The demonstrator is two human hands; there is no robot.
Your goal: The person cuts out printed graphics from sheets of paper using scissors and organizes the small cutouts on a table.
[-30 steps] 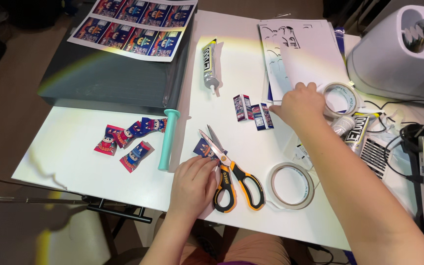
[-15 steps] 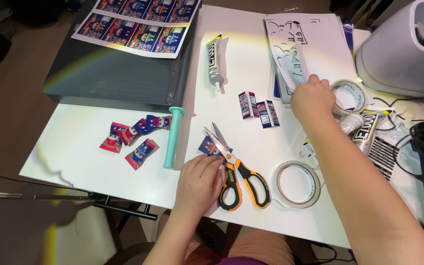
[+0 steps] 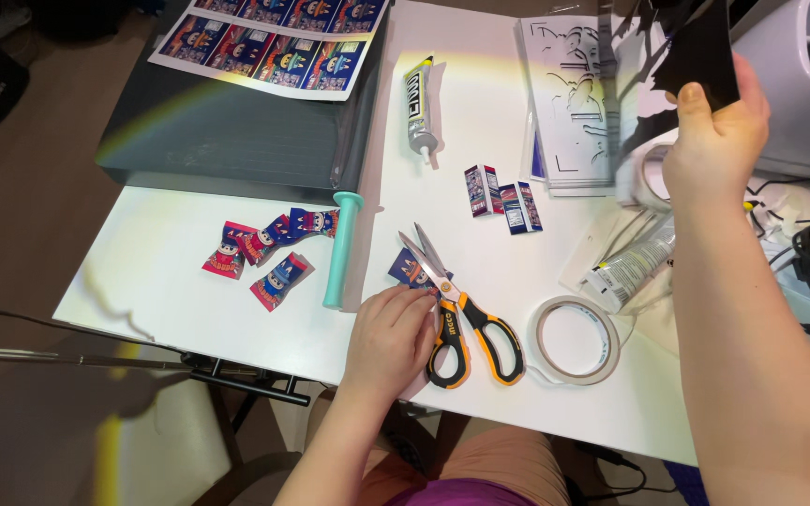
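Right hand (image 3: 714, 141) up by the tabletop's far right corner, pinching a black sheet (image 3: 696, 47). Left hand (image 3: 391, 337) flat at the near edge beside scissors (image 3: 461, 314). Several small pictures (image 3: 269, 253) cut; printed sheet (image 3: 274, 37) still uncut.

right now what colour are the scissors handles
Orange and black, on the scissors beside the left hand; head view.

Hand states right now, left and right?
Left hand: flat on the table, fingers on a small printed cutout, beside the scissors; gripping nothing.
Right hand: raised, closed on a dark sheet.
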